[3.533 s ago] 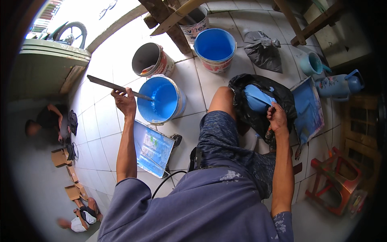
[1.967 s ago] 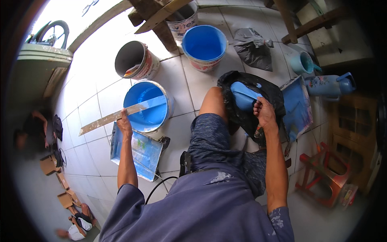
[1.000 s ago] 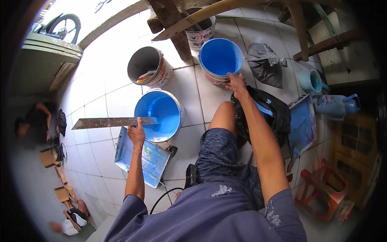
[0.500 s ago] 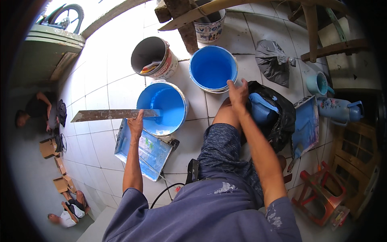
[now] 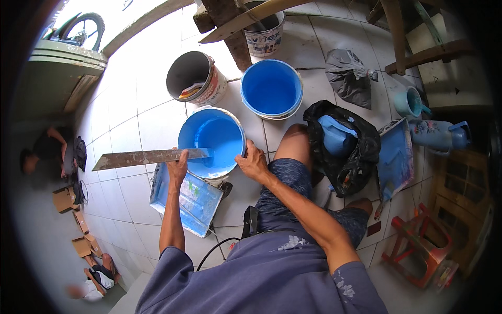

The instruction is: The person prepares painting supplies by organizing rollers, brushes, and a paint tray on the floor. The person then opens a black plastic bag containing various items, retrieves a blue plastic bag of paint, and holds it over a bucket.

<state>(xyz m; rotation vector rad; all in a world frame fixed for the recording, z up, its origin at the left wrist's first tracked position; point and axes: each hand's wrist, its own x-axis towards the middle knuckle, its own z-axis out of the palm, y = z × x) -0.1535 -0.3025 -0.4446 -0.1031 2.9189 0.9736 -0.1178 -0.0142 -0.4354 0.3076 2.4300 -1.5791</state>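
My left hand [image 5: 178,166] is closed around a long flat wooden slat [image 5: 133,159], whose right end reaches down into a bucket of blue paint [image 5: 189,128]. The slat's slanted other end sticks out to the left over the floor. With its fingers at the right side of that bucket's rim, my right hand [image 5: 253,163] grips it. Just beyond stands a second bucket [image 5: 272,73], blue inside, with a wire handle. Partly under my left forearm lies a blue-smeared paint tray [image 5: 194,203], close against the near side of the paint bucket.
Farther off are a grey-lined bucket [image 5: 180,70] and another bucket [image 5: 264,42] beside wooden legs. On the right are a grey bag [image 5: 351,86], a black bag [image 5: 361,167] around something blue, a second tray [image 5: 395,159], a jug [image 5: 439,137] and a red stool [image 5: 421,246]. People sit far left.
My right hand has come left from beside the second bucket and black bag to the paint bucket's rim, taking hold of it. My left hand keeps the slat, now slightly more tilted.
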